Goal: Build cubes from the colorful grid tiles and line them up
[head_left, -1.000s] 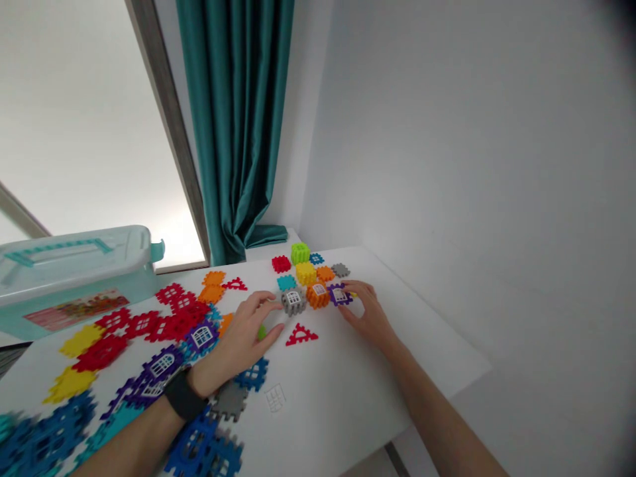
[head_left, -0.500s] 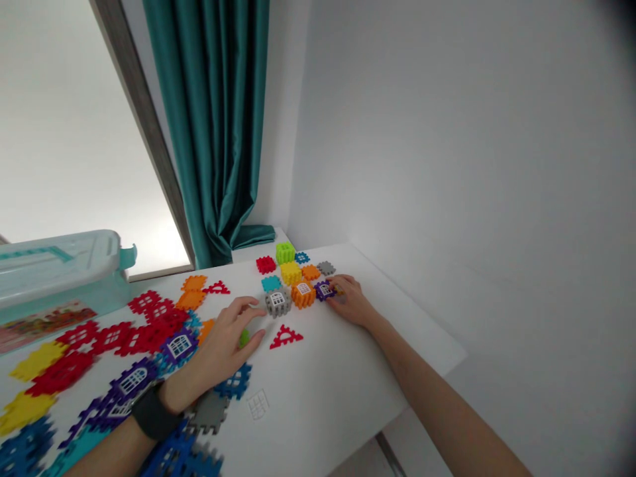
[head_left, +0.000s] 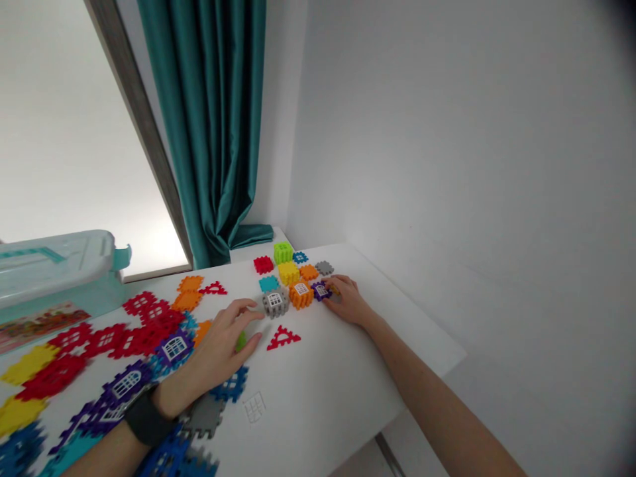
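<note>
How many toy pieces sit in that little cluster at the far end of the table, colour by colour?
Red piece: 1
Green piece: 1
Blue piece: 1
Yellow piece: 1
Teal piece: 1
Purple piece: 1
Grey cube and grey tile: 2
Orange cube and orange tile: 2
Total: 10
Anything under the right hand is hidden, so not counted.

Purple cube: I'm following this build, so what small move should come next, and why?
Probably press the purple cube snug against the orange cube: the right hand touches it at the row's end, while the left hand lies open beside the grey cube.
</note>
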Demonstrator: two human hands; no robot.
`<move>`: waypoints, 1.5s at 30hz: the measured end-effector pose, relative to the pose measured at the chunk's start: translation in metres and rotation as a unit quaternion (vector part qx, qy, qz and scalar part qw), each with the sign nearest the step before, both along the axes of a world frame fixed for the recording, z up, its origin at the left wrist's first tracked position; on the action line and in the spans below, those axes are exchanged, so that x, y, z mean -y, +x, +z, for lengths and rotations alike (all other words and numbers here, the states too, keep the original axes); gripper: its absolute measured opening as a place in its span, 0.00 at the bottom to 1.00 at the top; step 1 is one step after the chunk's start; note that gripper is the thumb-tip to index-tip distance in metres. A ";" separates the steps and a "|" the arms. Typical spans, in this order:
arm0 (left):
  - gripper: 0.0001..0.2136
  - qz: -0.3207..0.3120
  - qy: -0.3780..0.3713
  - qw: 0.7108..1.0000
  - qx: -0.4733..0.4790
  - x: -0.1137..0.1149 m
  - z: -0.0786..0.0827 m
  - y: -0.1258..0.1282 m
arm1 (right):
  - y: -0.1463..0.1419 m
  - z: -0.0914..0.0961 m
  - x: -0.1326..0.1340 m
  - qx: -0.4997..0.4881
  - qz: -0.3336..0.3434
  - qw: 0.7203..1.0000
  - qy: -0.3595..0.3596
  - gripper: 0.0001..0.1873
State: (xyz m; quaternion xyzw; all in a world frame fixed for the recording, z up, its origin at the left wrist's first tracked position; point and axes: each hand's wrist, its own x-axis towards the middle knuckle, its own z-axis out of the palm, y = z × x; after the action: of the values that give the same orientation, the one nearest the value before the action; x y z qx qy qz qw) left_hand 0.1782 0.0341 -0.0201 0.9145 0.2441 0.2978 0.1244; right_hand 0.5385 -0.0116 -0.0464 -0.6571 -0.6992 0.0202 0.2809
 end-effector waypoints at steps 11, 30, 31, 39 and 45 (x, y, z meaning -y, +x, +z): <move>0.15 0.007 -0.007 1.000 -0.016 0.001 0.000 0.000 | -0.001 0.001 0.000 0.008 -0.004 1.000 -0.001 0.11; 0.14 0.002 -0.003 1.000 -0.012 0.001 -0.001 -0.001 | -0.003 0.002 0.001 0.023 -0.003 0.999 0.022 0.09; 0.14 0.001 -0.003 1.000 -0.012 0.001 -0.001 -0.001 | -0.003 0.002 0.001 0.022 -0.002 0.999 0.025 0.10; 0.13 0.001 -0.011 1.000 -0.017 0.003 0.002 -0.001 | -0.009 0.003 0.008 0.001 -0.006 0.997 0.074 0.15; 0.12 0.000 -0.017 1.000 -0.021 0.007 0.011 0.001 | -0.037 0.006 0.014 -0.021 0.028 0.989 0.143 0.17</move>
State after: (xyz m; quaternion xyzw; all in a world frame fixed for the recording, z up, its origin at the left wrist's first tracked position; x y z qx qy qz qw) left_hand 0.1795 0.0274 -0.0087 0.9185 0.2513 0.2739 0.1348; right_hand 0.5012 -0.0251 -0.0408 -0.5897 -0.7069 -0.0581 0.3863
